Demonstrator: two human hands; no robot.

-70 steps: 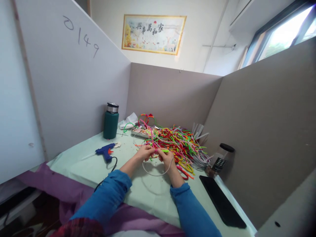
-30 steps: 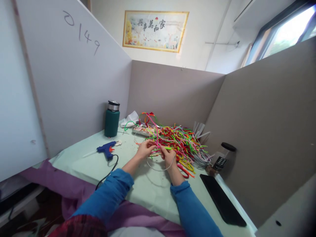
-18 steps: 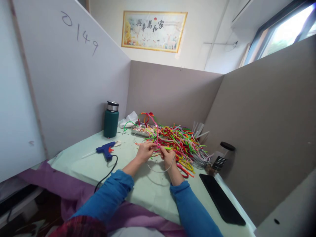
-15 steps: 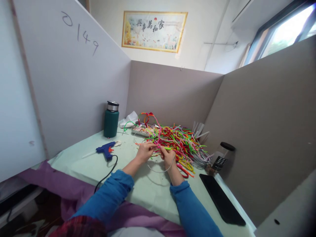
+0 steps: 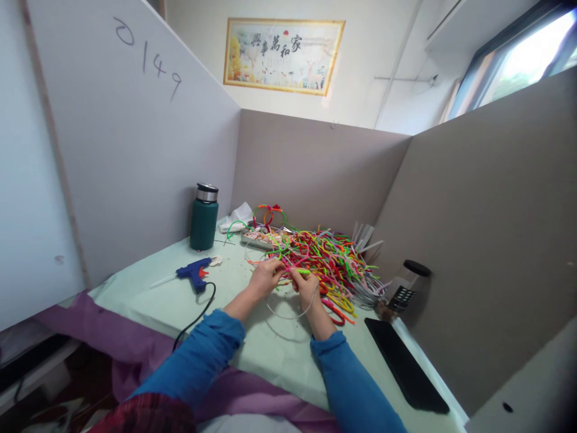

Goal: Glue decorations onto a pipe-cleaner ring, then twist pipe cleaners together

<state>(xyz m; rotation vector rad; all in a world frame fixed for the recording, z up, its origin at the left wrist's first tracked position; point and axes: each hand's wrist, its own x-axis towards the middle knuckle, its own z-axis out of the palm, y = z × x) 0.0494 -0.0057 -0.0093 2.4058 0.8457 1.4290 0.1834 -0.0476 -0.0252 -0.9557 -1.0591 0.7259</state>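
Note:
My left hand [image 5: 265, 278] and my right hand [image 5: 306, 287] meet at the near edge of a pile of coloured fuzzy stems [image 5: 333, 258]. Fingers of both hands pinch a pink fuzzy stem [image 5: 287, 269] between them. A bright green piece [image 5: 303, 271] lies along my right fingers. Below the hands a thin pale wire [image 5: 288, 317] curves in a loop and passes over my right hand. The exact join of the pieces is too small to make out.
A blue glue gun [image 5: 193, 275] with a black cord and a green bottle [image 5: 204, 218] stand left. Behind is a metal tray [image 5: 258, 243]. At right are a clear jar [image 5: 406, 287] and a black flat object [image 5: 403, 364]. Grey partitions [image 5: 315, 162] enclose the table.
The long pink stem that stood up above my hands no longer rises there. Both hands stay close together, with my right fingers slightly further left. The view has shifted slightly.

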